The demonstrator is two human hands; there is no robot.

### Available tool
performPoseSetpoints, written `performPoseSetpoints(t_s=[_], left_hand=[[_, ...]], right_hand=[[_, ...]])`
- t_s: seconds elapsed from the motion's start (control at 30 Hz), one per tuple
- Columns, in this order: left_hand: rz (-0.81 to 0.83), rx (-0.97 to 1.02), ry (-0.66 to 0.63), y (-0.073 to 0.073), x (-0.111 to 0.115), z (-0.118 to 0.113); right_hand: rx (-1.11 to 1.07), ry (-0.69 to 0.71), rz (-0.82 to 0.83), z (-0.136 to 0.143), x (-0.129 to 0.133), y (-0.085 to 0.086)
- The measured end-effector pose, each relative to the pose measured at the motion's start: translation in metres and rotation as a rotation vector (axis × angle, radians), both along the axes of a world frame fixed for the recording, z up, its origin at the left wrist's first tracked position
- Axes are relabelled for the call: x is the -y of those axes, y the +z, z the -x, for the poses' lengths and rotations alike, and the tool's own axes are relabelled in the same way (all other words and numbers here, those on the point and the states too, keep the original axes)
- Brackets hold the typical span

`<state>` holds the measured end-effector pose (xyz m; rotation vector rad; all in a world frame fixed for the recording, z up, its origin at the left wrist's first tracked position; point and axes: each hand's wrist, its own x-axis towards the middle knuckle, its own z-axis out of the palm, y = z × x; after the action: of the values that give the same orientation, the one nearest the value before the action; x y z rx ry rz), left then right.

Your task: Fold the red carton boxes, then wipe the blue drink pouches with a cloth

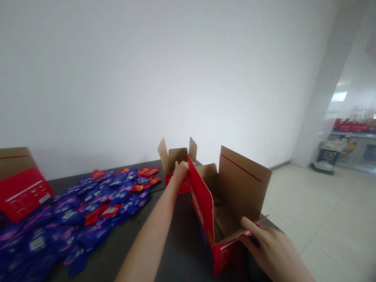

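A red cardboard box (pixel 227 254) stands close by on the dark table with its brown flaps raised. Inside it I see bare brown cardboard. My right hand (pixel 268 243) pinches the rim at its near right corner between thumb and fingers. My left hand (pixel 181 171) reaches forward, bent fingers over the front of a smaller-looking open red box (pixel 183 187) further back. The near box's left flap stands right beside that hand, and part of the fingers is hidden, so I cannot make out which edge they grip.
Blue and red packets (pixel 96 203) lie in a large heap on the left of the dark table (pixel 173 239). Another open red box (pixel 25 192) sits at the far left. A white wall rises behind. On the right are pale floor tiles and a distant bench (pixel 352 135) with red boxes.
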<state>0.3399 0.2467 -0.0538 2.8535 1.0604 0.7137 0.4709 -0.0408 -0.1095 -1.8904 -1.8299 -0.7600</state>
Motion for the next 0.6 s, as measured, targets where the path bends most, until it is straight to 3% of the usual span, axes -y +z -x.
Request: performPoseSetpoints(t_s=[0.13,0.23,0.33,0.5,0.6], left_hand=[[-0.017,0.362,0.021,0.013,0.006,0.046],[0.043,0.598,0.109,0.008,0.017,0.095],[0.17,0.709,0.169,-0.021,0.033,0.129],[0.314,0.719,0.26,-0.087,0.072,0.153],[0.309,0.628,0.302,-0.108,0.103,0.164]], right_hand=[[-0.043,0.017,0.064,-0.006,-0.008,0.001],[-0.148,0.072,0.163,-0.014,-0.018,0.008],[-0.236,0.106,0.217,-0.019,-0.034,0.018],[-0.226,0.081,0.236,-0.017,-0.067,0.028],[-0.254,0.091,0.25,-0.013,-0.075,0.031]])
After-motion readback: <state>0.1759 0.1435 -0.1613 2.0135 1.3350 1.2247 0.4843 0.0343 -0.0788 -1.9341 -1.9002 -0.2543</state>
